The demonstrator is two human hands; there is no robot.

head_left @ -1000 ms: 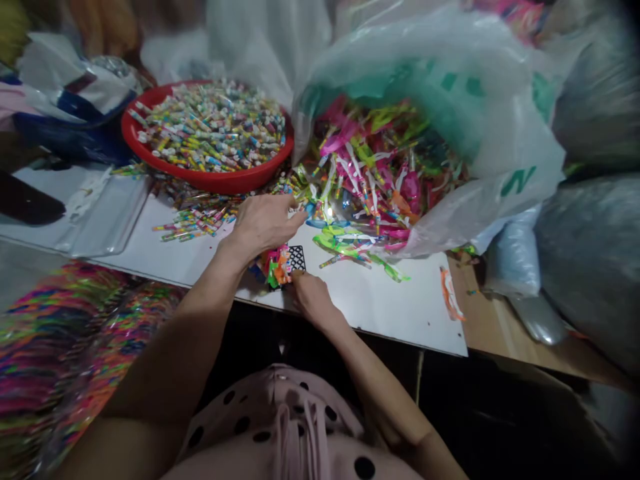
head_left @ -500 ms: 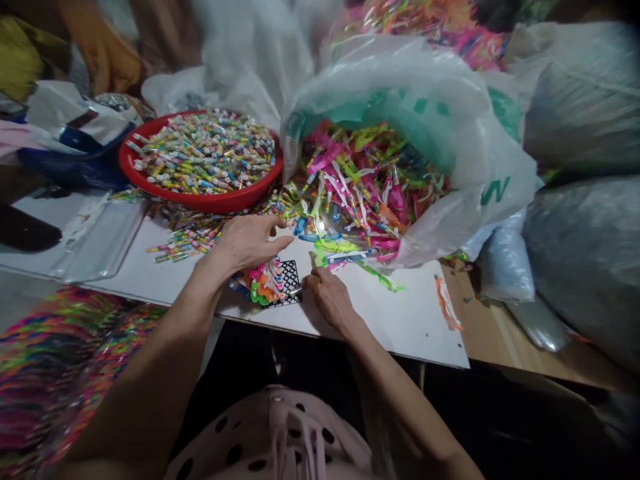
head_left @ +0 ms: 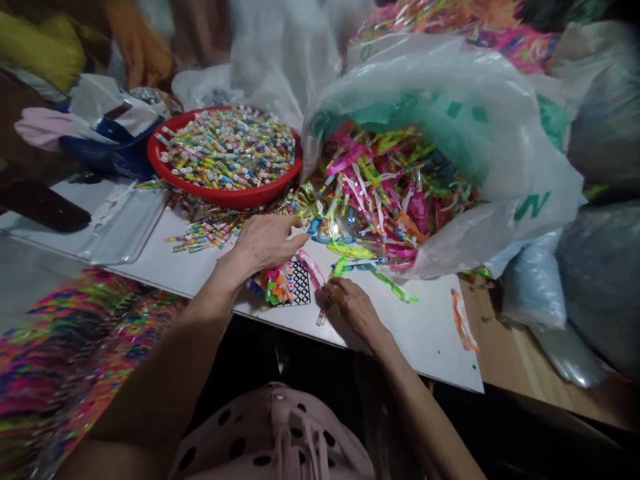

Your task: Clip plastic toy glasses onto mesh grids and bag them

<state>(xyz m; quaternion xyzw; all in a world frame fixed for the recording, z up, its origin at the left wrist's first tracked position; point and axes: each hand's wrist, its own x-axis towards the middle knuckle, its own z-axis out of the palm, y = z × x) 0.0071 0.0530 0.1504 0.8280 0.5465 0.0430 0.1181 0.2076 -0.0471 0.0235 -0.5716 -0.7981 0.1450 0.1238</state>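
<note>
— When this moment is set against the one half a second earlier, what is found changed?

— The right hand [head_left: 353, 307] has been drawn off to the right of the black mesh piece [head_left: 301, 285], whose edge it touched before. Its fingers are curled, and a thin tube [head_left: 323, 315] is pinched at their tips, pointing near and left. A pink strip [head_left: 311, 263] is now seen lying between the two hands.

— And the left hand?

— The left hand [head_left: 265, 243] is kept palm down, fingers loosely bent, over the heap of coloured pieces [head_left: 277, 288] just left of the mesh. Whether anything is gripped beneath it cannot be told.

— What else is laid about?

— On the white surface [head_left: 420, 333], a red bowl [head_left: 225, 198] heaped with little tubes is set far and left, with loose tubes [head_left: 205, 233] scattered just near of it. A big plastic bag [head_left: 500, 167] lies open far and right, bright strips spilling toward the hands. A clear pouch [head_left: 125, 227] is seen at the left, an orange scrap [head_left: 463, 320] at the right.

— Is anything blocked?

— The heap is partly covered by the left hand, and the spilled strips crowd the far side of the mesh.
</note>
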